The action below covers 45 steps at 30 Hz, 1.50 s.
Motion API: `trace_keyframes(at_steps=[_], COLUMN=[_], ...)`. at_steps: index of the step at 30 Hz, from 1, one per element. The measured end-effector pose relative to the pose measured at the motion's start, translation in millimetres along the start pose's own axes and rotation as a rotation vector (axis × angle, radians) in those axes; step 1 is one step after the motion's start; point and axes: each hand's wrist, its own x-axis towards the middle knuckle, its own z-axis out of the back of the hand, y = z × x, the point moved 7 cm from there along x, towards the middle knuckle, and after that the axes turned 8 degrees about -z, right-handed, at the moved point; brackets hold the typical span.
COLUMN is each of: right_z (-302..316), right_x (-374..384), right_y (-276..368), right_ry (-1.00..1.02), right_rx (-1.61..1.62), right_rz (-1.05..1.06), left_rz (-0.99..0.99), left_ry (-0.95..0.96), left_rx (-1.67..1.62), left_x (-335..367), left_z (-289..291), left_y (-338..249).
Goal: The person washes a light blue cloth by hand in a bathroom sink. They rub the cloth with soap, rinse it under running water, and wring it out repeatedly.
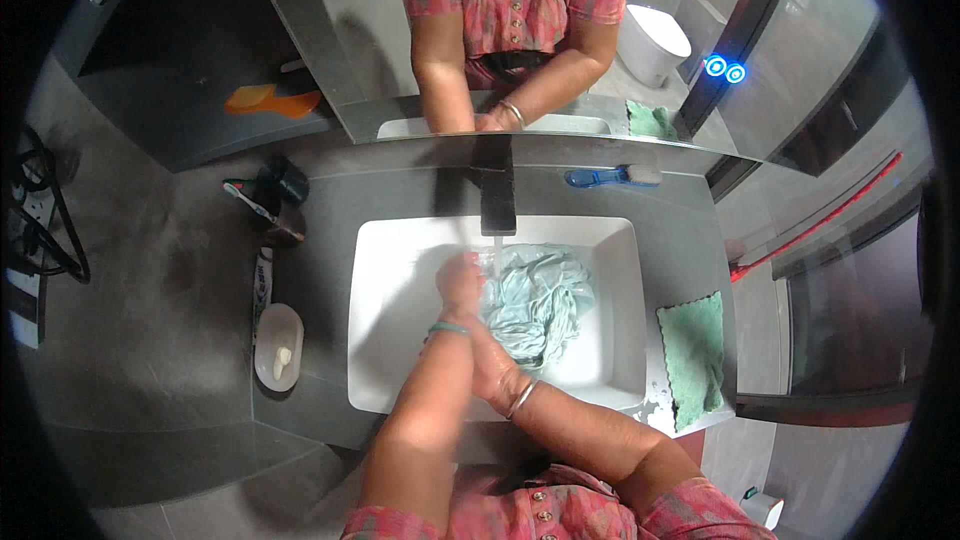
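Note:
My left hand (460, 283) is over the white sink (620, 340), close to the running water, its fingers smeared by motion. A green band circles that wrist. My right hand (490, 365), with a silver bangle at its wrist, is wrapped round the left wrist from the right; most of its fingers are hidden behind it. Just to the right of both hands, a wet, pale green cloth (545, 300) lies bunched in the sink. Water falls from the dark faucet (498, 190) beside my left hand onto the cloth's left part.
A blue-handled brush (610, 177) lies behind the sink. A green cloth (692, 360) rests on the right counter. To the left are a soap dish (278, 348) with soap, a tube (262, 280), a toothbrush (250, 198) and a dark cup (285, 183). A mirror (370, 30) rises behind.

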Motion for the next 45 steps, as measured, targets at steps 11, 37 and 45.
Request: trace_keyframes(at_steps=[11, 37, 45], right_z=[-19, 55, 3], right_x=[-17, -16, -17], right_y=[-8, 82, 58], right_ry=[0.059, -0.234, 0.029], right_rx=[-0.141, -0.074, -0.005], right_rz=[-0.051, 0.076, 0.144], left_rz=[0.461, 0.511, 0.376], left_ry=[-0.185, 0.275, -0.097], left_rx=[-1.009, -0.875, -1.251], left_x=[-19, -59, -36], left_z=[-7, 10, -47], left_y=[-40, 9, -30])
